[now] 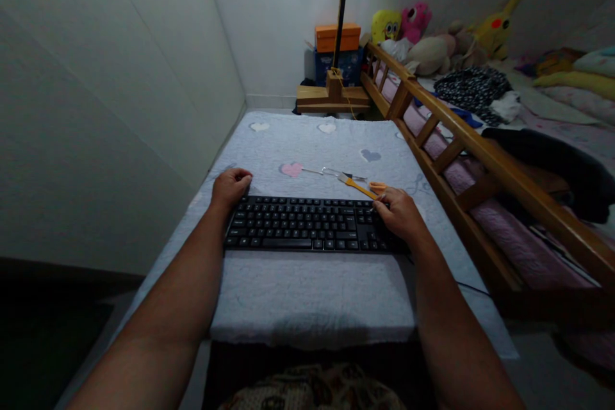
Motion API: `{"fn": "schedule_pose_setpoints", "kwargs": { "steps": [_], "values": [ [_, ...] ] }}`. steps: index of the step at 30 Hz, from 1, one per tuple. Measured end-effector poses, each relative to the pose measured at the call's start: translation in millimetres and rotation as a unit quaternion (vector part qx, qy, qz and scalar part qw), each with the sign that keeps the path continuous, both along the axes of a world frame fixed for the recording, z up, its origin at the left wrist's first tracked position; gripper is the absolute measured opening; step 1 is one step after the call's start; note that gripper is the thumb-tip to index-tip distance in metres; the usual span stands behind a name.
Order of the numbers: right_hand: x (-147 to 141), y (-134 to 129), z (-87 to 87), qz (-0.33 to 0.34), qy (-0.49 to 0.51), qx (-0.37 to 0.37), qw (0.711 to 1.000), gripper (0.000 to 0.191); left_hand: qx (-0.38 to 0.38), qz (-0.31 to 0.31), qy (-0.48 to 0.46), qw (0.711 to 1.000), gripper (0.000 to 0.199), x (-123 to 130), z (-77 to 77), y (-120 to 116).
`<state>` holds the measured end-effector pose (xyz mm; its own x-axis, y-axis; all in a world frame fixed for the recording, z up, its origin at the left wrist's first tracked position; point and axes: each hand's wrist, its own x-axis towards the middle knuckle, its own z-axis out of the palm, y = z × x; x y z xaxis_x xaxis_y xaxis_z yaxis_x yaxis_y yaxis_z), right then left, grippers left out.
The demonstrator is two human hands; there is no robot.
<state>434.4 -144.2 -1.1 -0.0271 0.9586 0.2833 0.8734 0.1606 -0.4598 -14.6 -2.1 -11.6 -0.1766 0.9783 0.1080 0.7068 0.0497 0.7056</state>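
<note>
A black keyboard (293, 224) lies flat across the cloth-covered table in front of me. My left hand (231, 187) rests by its far left corner with the fingers curled in; nothing shows in them. At the far right corner, my right hand (398, 210) is closed, thumb and forefinger together at the handle end of a yellow flat brush (359, 188). The brush's pale bristles point left and away. Behind the keyboard lie a thin wire tool (330, 172) and a slim dark-handled tool (354, 177). A small orange item (378, 186) sits just beyond my right fingers.
A wooden bed rail (446, 131) runs along the table's right side, with bedding and plush toys beyond it. Pale panels (120, 77) stand on the left. Behind the table are an orange box (337, 38) and a wooden stand (333, 95) with a dark pole.
</note>
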Motion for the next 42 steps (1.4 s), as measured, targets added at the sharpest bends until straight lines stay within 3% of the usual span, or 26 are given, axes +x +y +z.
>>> {"fn": "schedule_pose_setpoints", "kwargs": {
  "steps": [9,19,35,42],
  "values": [
    [-2,-7,-10.2,-0.016,0.008,0.041,0.999,0.017,-0.001,-0.006,0.001,1.0,0.021,-3,-4.8,3],
    [-9,-6,-12.9,-0.004,0.044,0.076,0.996,0.018,-0.012,0.008,-0.004,1.0,0.019,-1,-0.1,1],
    [-19,-5,-10.4,0.021,0.049,0.067,0.996,0.019,-0.011,0.007,-0.005,1.0,0.019,-2,-0.1,0],
    [-15,-4,-14.1,-0.013,0.036,0.075,0.996,0.016,-0.01,0.009,-0.001,1.0,0.018,-1,1.2,-1]
  ]
}}
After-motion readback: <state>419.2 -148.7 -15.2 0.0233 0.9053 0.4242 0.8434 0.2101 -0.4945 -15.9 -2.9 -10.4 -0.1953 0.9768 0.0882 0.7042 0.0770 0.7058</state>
